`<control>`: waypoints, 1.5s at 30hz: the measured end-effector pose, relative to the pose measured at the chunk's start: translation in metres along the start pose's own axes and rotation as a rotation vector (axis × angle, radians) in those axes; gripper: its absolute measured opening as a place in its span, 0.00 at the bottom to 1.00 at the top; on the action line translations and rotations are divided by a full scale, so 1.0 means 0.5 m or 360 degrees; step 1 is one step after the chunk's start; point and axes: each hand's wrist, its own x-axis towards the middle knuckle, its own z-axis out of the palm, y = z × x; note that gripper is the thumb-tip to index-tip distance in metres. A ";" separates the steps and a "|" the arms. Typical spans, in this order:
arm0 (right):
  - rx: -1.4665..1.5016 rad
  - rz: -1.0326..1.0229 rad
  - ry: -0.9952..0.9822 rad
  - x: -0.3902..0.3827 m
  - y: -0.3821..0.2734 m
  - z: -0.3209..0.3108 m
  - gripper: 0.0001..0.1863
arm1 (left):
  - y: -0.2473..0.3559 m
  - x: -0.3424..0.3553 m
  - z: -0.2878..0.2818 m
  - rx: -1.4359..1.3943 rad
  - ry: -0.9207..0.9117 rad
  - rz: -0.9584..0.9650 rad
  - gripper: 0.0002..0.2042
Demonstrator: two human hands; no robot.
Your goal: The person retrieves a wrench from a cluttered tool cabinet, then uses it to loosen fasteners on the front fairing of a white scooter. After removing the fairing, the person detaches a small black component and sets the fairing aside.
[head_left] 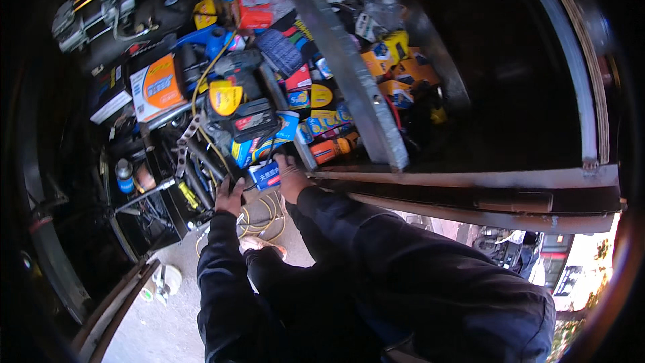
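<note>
While handling seems underway, the left grip (230, 196) spreads open beside the blue box (266, 176); the right grip (290, 177), closure unclear, is opposite; lifting would need pinching.

At the platform's (463, 176) near edge we have a small box (267, 176) between our left hand (230, 196) and right hand (291, 178). Behind it lies a power tool (255, 119), with a carton (159, 87) to its left; a pump (101, 10) sits toward the far left corner. A bar (346, 67) runs to the near edge, boxes (411, 71) on both sides. Below, we see a hose (275, 210) on the ground (188, 309).
</note>
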 end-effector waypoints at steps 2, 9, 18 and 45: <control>-0.0069 -0.0022 0.0040 -0.002 0.004 0.005 0.38 | -0.013 -0.001 0.002 -0.0046 -0.0016 0.0026 0.40; -0.0043 -0.0029 0.0046 -0.005 0.002 0.002 0.36 | -0.001 -0.063 0.006 0.0278 0.0106 0.0184 0.37; -0.0072 0.0038 0.0019 -0.003 0.000 0.009 0.39 | -0.017 -0.205 0.039 0.0932 0.0288 0.0259 0.37; -0.0076 -0.0968 -0.0400 -0.265 -0.151 -0.105 0.38 | -0.131 -0.746 -0.113 0.0130 0.1007 -0.0686 0.24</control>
